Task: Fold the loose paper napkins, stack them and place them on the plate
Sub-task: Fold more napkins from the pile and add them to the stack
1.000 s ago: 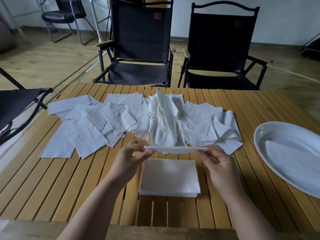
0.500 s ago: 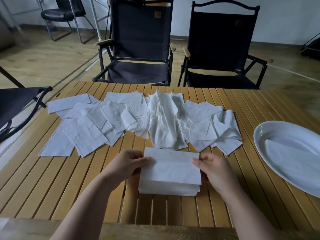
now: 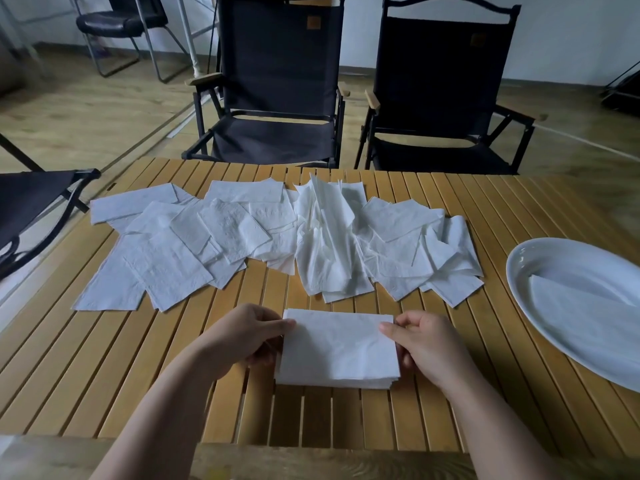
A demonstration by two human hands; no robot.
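Stack of folded white paper napkins sits on the yellow slatted wooden counter between the hands, long axis left-right. I note the left hand and right hand pinching its short ends, thumbs on top; lower fingers possibly tucked under, view unclear. White oval ceramic plate lies rightward, right hand nearer. Half a second ago the top sheet was tilted; now flat.

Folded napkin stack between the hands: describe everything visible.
The stack of folded napkins is white, soft paper, rectangular, with several layers showing along its near edge. It lies flat on the slatted wooden table, nearer than the loose napkins. The left hand and right hand pinch its left and right edges, thumbs on top.
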